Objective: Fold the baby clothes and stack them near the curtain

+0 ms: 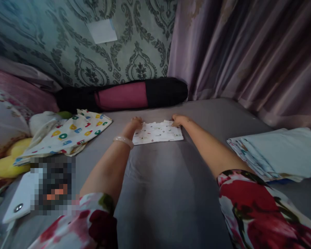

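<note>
Down at the lower left and lower right of the frame I see loose floral sleeves (251, 204), pale cloth splashed with big red blooms and dark green leaves, ending around the elbows. A pale, smooth, rounded bangle (123, 141) circles the left wrist; the right wrist is bare.

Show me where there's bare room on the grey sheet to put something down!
The biggest bare patch of grey sheet is between the two forearms, below the small white cloth. Another lies between the right forearm, the curtain and the folded pile. It's crowded on the left, with the lettered cloth and yellow cushion.
</note>
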Demonstrator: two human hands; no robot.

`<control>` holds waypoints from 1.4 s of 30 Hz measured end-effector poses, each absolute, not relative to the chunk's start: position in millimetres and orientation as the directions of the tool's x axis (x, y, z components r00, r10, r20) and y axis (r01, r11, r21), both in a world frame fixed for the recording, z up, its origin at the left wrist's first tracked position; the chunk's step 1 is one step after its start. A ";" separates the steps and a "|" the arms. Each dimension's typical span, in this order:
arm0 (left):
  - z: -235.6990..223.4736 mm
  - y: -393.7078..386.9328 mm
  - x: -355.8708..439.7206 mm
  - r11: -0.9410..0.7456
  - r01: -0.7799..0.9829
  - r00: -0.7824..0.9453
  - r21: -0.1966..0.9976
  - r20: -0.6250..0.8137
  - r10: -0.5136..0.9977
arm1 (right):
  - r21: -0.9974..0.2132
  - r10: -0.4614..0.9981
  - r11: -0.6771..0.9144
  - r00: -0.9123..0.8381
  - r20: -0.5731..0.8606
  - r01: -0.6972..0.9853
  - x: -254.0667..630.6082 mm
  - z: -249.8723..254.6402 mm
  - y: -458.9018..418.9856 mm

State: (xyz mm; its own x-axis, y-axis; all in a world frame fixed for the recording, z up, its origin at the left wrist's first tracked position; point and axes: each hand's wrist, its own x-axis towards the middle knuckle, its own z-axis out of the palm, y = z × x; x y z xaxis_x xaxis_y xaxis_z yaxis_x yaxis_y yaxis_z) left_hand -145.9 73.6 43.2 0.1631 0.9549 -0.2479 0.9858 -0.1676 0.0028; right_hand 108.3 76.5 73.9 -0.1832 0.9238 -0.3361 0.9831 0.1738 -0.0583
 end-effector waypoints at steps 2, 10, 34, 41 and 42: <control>44.7 81.1 -149.0 -0.127 0.992 0.121 0.002 -0.311 0.943 | -0.052 0.913 0.172 -0.179 -0.366 0.984 108.4 75.9 79.3; 56.4 70.7 -159.7 -0.027 0.999 0.034 0.023 -0.381 0.924 | -0.088 0.938 0.176 -0.194 -0.287 0.980 110.3 69.2 69.4; 123.0 -63.5 -168.8 -0.244 0.952 0.210 0.183 0.188 0.960 | -0.391 0.836 0.532 -0.392 0.385 0.751 163.9 98.7 -27.3; 59.9 -131.8 -177.1 -0.380 0.901 0.345 0.207 0.189 0.920 | -0.276 0.710 0.703 -0.623 0.329 0.656 176.7 63.7 -97.0; 53.1 -140.0 -176.4 -0.385 0.900 0.355 0.207 0.166 0.920 | -0.269 0.708 0.706 -0.637 0.305 0.655 178.0 58.6 -104.7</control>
